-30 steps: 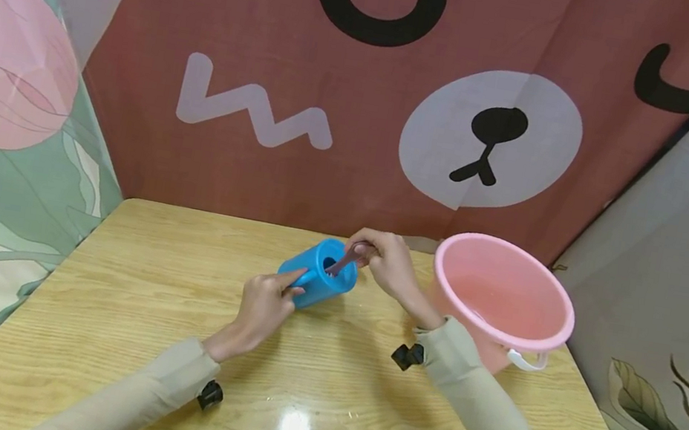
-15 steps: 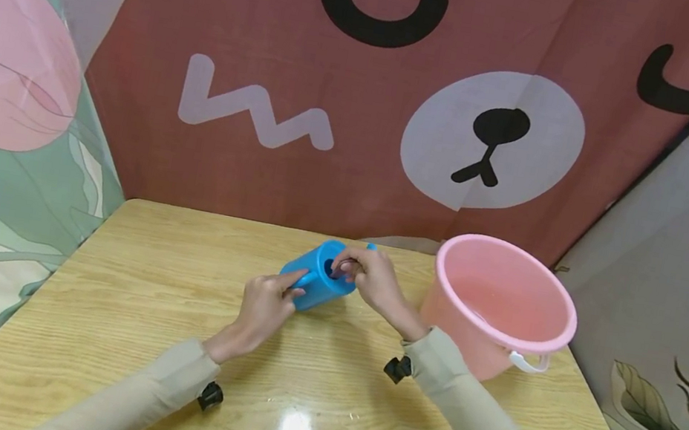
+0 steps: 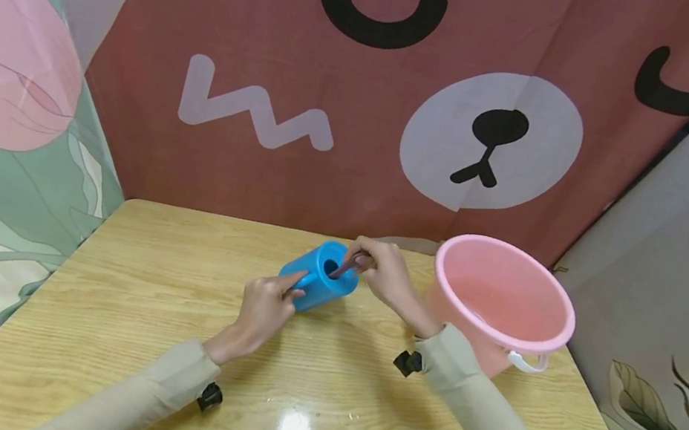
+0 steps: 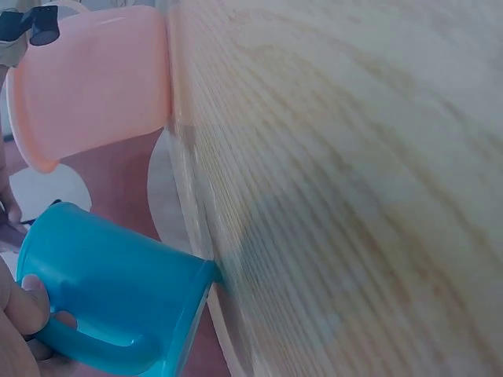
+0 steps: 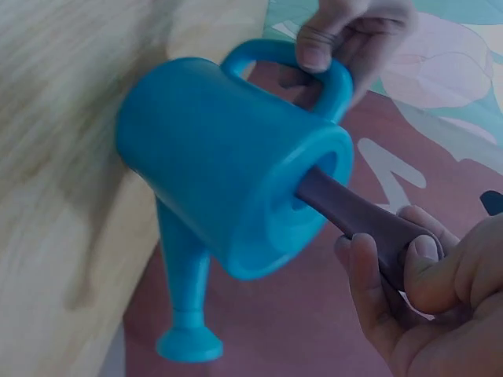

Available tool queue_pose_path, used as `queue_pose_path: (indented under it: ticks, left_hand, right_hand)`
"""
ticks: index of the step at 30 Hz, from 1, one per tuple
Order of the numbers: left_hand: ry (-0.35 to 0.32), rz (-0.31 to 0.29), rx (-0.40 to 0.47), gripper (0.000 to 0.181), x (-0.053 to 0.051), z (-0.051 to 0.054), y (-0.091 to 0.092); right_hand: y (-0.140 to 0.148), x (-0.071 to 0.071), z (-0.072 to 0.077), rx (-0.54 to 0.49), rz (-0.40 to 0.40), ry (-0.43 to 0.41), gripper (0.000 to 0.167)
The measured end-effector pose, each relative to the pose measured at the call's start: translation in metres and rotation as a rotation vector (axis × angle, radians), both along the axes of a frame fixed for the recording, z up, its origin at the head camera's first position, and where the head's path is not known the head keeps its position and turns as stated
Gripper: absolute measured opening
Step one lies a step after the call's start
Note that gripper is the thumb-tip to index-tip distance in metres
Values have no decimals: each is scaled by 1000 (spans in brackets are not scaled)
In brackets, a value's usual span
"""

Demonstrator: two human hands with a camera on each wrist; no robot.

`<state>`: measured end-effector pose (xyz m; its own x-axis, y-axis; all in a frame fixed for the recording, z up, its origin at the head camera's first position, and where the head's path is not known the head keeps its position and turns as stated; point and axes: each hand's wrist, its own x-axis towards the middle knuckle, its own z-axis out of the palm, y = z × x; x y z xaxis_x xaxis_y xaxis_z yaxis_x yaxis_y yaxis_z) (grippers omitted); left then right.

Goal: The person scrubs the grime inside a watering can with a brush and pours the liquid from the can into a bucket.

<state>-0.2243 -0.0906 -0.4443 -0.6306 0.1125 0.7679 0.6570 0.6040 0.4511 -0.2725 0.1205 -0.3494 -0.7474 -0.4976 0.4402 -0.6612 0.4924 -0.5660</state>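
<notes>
A blue toy watering can [image 3: 313, 296] is tilted over the table, its round top opening facing the right hand. My left hand [image 3: 263, 309] grips its looped handle, thumb on top, as the right wrist view shows. In my right hand [image 3: 386, 273], thumb and fingers pinch the dark brown-purple handle of a brush [image 5: 357, 210]. The brush's far end is inside the can [image 5: 208, 157], so its bristles are hidden now. The can's spout, with its flared rose [image 5: 190, 344], points away from the left hand in the right wrist view.
A pink bucket [image 3: 461, 331] with a white handle fitting stands at the table's right, close beside the right forearm. The wooden table [image 3: 173, 271] ends at a patterned cloth backdrop. Black wrist cameras [image 3: 210, 397] hang under both sleeves.
My right hand pushed the brush deeper into the can, then drew it partway back out. A second ago bristles showed at the opening. The left hand and the can have barely moved.
</notes>
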Motion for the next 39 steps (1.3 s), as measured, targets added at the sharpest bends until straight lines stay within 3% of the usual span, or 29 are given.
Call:
queue_pose_path:
  ticks: [7,15,21,25,29,33,39]
  left_hand:
    - [-4,-8,6,31,0,1,-1]
    - [-4,-8,-5,31,0,0,0]
    - [-8,-9,-4,30,1,0,0]
    - [-2,-3,-10,30,1,0,0]
    - [3,0,-12,31,1,1,0]
    - [0,1,-7,32,2,2,-1]
    - [-21,1,-8,32,3,0,-3]
  right_hand:
    - [0,2,7,38,-24,89,44]
    - [-12,2,-13,162,-34,152,40]
    - [-14,4,-20,172,-28,165,39]
    - [-12,7,-13,261,-3,167,31]
    - [-14,10,-1,376,16,124,9]
    - [-18,13,8,466,-17,117,11]
    - [-20,19,11,429,-90,150,10]
